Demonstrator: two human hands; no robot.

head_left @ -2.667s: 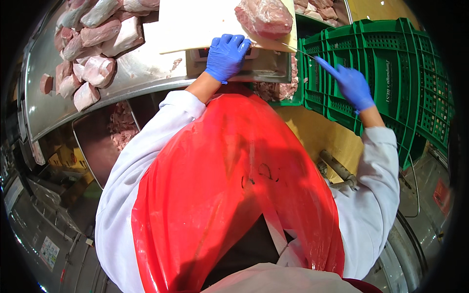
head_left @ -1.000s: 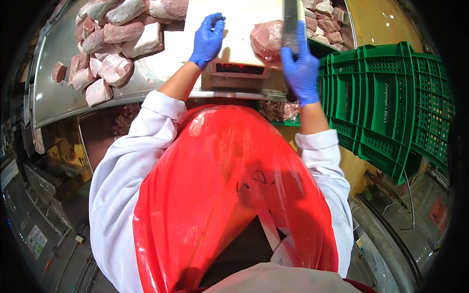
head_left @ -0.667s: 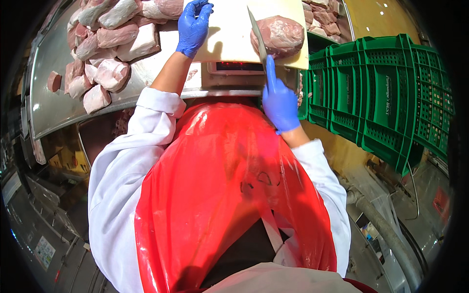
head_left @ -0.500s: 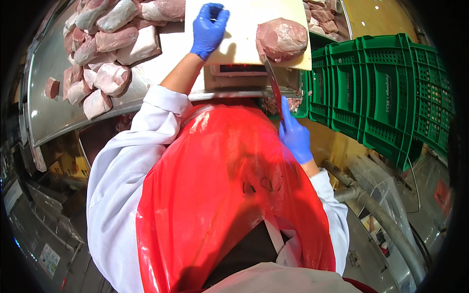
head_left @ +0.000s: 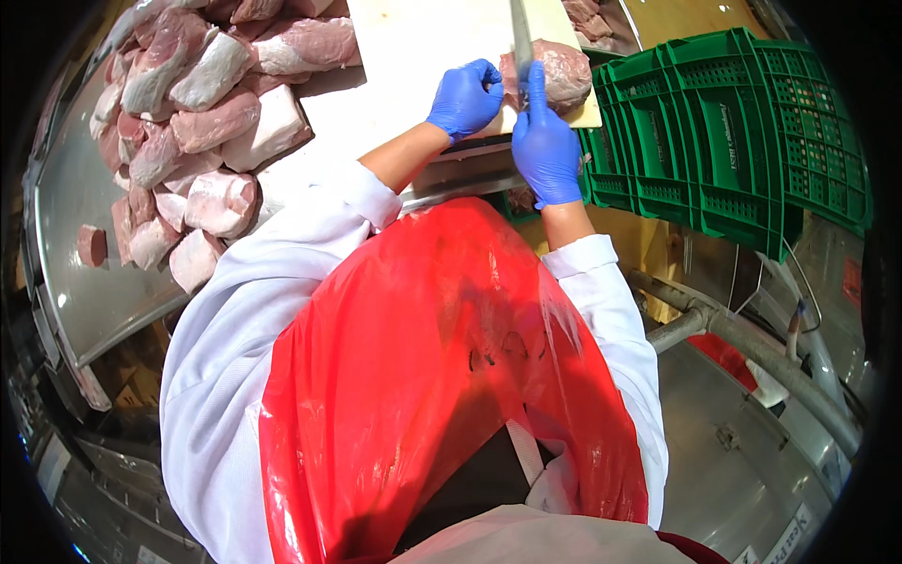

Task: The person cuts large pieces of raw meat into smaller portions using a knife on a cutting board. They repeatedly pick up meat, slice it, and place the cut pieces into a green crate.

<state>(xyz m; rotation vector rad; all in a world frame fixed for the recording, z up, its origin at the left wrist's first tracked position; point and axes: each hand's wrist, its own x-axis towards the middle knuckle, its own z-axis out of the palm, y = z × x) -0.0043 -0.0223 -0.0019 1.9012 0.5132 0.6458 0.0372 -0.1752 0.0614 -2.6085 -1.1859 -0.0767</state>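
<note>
A round piece of raw meat (head_left: 562, 77) lies at the right end of the pale cutting board (head_left: 413, 33). In my blue-gloved right hand (head_left: 547, 155) is a knife (head_left: 521, 38), its blade pointing away from me over the left part of the meat. The index finger stretches along the knife, while the palm hides the handle. My left hand (head_left: 465, 100), also in a blue glove, is closed with curled fingers just left of the meat. Whether anything is inside those fingers is hidden.
Many raw meat chunks (head_left: 216, 117) are piled on the metal table (head_left: 70, 291) at left. Green perforated crates (head_left: 695, 141) stand at right. More cut meat (head_left: 594, 23) sits in a tray behind the board. A metal pipe rail (head_left: 742, 334) runs at lower right.
My right hand has swung the knife up and forward, from beside the apron onto the meat. My left hand has moved right and slightly nearer, beside the meat.
</note>
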